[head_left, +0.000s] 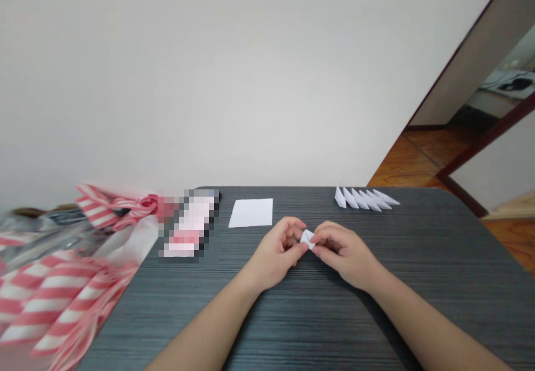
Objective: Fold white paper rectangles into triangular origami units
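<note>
A small folded piece of white paper [307, 238] is held between my two hands, just above the dark table. My left hand [279, 250] pinches its left side with thumb and fingers. On its right side, the thumb and fingertips of my right hand [345, 251] grip it too. A crease runs across the paper's face, but fingertips hide its edges. Beyond my left hand a flat sheet of white paper [251, 213] lies on the table. Several folded white paper pieces [363, 199] with pointed ends lie in a slanting row beyond my right hand.
The dark wood-grain table [317, 326] stands against a white wall [267, 81]. A blurred-out oblong item [190, 226] lies at its left edge. Red-and-white striped cloth [54, 293] is heaped left of the table. At right, a doorway opens onto a wooden floor [418, 151].
</note>
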Available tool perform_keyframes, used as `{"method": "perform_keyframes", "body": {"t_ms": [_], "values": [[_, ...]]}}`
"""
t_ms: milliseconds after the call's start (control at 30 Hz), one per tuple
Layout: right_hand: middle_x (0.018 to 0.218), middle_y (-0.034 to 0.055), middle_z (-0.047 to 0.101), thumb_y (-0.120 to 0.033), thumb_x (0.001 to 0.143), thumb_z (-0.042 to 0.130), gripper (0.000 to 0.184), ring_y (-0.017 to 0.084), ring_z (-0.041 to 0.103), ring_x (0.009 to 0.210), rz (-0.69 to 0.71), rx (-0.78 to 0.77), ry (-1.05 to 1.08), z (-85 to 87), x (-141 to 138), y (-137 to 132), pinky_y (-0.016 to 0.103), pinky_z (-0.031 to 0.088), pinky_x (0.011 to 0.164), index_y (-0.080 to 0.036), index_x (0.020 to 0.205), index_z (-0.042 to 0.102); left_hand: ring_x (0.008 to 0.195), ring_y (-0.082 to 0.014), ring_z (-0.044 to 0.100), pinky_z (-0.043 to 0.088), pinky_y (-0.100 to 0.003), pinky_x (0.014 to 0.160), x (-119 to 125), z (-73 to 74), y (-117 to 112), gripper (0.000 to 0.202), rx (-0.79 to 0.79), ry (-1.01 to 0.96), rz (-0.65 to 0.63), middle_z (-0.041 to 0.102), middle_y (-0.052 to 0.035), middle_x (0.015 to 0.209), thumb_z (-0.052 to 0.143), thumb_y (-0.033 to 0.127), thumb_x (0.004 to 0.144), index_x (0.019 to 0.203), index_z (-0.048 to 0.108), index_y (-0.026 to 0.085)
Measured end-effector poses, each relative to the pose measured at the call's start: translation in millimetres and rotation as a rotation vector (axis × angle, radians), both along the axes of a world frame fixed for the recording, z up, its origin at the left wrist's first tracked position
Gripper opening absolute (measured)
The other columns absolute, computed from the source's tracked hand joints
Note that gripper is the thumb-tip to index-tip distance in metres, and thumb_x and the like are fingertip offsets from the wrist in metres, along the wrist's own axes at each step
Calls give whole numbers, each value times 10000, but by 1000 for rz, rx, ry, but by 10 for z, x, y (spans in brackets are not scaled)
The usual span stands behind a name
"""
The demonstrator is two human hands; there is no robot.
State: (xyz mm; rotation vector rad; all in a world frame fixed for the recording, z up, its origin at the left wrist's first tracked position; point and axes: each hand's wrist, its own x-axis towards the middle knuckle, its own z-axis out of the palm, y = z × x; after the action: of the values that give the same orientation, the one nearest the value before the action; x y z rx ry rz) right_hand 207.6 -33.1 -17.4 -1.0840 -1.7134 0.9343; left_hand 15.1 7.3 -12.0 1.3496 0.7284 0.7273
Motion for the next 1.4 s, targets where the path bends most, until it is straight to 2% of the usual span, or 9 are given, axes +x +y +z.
{"method": "perform_keyframes", "body": {"t_ms": [133,200,267,333,500,600,867,1200,1400], "values": [[851,7,611,-183,894,589,177,132,579,678,-14,-157,160,-35,-24,-19,262,475,632,-223,1060,543,557,-40,455,348,-175,502,0,-3,0,300,-2,18,2,564,30,847,635,180,872,1123,473,195],[849,4,616,-209,888,601,218,129,570,655,-36,-195,158,-34,-28,-14,254,464,604,-223,1093,527,568,-44,458,348,-177,511,-3,-7,-2,300,3,23,-6,569,25,849,636,184,872,1126,478,195],[773,-10,598,-239,875,632,156,119,527,600,-49,-184,35,-8,-25,-3,240,415,551,-209,1019,580,580,-49,464,349,-179,521,-6,-13,-5,296,16,24,-9,566,25,839,642,187,868,1120,486,193],[741,-5,585,-250,869,646,56,125,521,626,-36,-118,-132,35,-21,7,248,396,575,-194,867,638,583,-53,467,349,-180,527,-7,-20,-7,297,29,25,-1,554,34,811,653,186,856,1108,496,193],[637,-21,567,-233,894,600,195,121,511,596,-73,-119,-225,101,-12,6,243,373,575,-181,706,590,572,-62,471,361,-186,524,-3,-7,-7,248,30,81,17,561,33,788,659,230,849,1061,539,182],[612,-29,579,-228,897,594,211,118,521,584,-88,-139,-227,97,-8,-1,235,376,577,-183,691,576,556,-78,485,372,-197,518,-5,26,-5,160,55,180,2,559,27,712,627,301,875,931,593,155],[596,-24,609,-230,916,567,205,123,550,570,-74,-179,-252,174,-44,-10,228,389,569,-184,720,605,511,-93,488,369,-200,504,-24,93,-18,277,138,296,0,550,30,577,571,388,907,756,592,157],[589,-37,567,-245,910,579,176,114,510,548,-51,-224,-221,115,-45,-5,223,372,540,-178,753,623,505,-95,473,355,-206,509,-24,114,-24,311,170,329,2,527,36,560,543,398,925,735,585,155],[575,-34,586,-215,913,567,186,113,529,543,-48,-227,-240,189,-45,-12,219,381,546,-176,737,616,500,-96,468,347,-205,500,-31,96,-24,323,160,328,-9,523,37,558,540,417,926,736,579,158]]}}
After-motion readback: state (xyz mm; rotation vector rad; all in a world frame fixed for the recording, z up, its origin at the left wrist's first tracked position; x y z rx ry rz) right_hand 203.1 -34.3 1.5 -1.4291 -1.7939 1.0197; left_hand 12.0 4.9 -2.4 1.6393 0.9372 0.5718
